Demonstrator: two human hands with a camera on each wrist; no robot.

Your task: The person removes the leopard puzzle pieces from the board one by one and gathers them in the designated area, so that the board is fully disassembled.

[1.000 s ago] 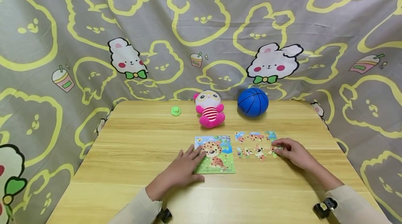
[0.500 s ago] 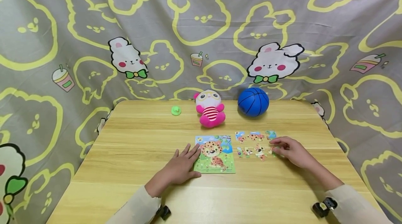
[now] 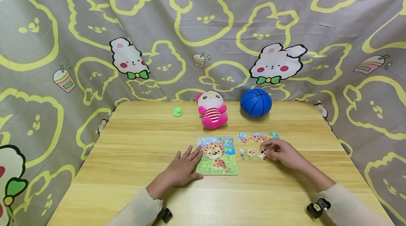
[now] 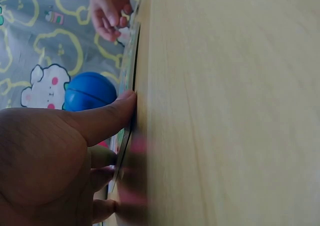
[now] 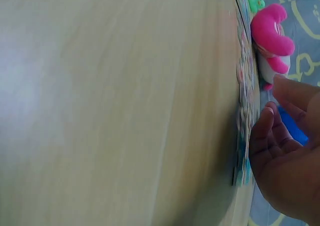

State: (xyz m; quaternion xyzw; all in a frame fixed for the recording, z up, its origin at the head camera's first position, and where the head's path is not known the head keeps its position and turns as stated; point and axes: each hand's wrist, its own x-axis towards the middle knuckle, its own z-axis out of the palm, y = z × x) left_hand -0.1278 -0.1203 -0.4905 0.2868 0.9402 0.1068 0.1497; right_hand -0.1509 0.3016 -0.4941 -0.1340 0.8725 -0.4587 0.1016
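The leopard jigsaw board (image 3: 219, 157) lies flat at the middle of the table in the head view. My left hand (image 3: 180, 170) rests at its left edge, fingers spread and fingertips on the border, thumb by the lower corner. Loose puzzle pieces (image 3: 248, 153) lie in two rows right of the board. Over the right end of the lower row hovers my right hand (image 3: 283, 153), covering some pieces. In the right wrist view, that hand (image 5: 287, 151) has loosely bent fingers, with a gap between thumb and forefinger and nothing seen in it.
Along the back of the table sit a green toy duck (image 3: 178, 112), a pink panda plush (image 3: 212, 110) and a blue ball (image 3: 255, 103). A grey patterned curtain (image 3: 219, 53) hangs behind and at both sides. The wooden table (image 3: 133, 141) extends around the puzzle.
My right hand has moved left along the lower row of pieces. My left hand first slid back from the picture to the board's left edge, then stayed there.
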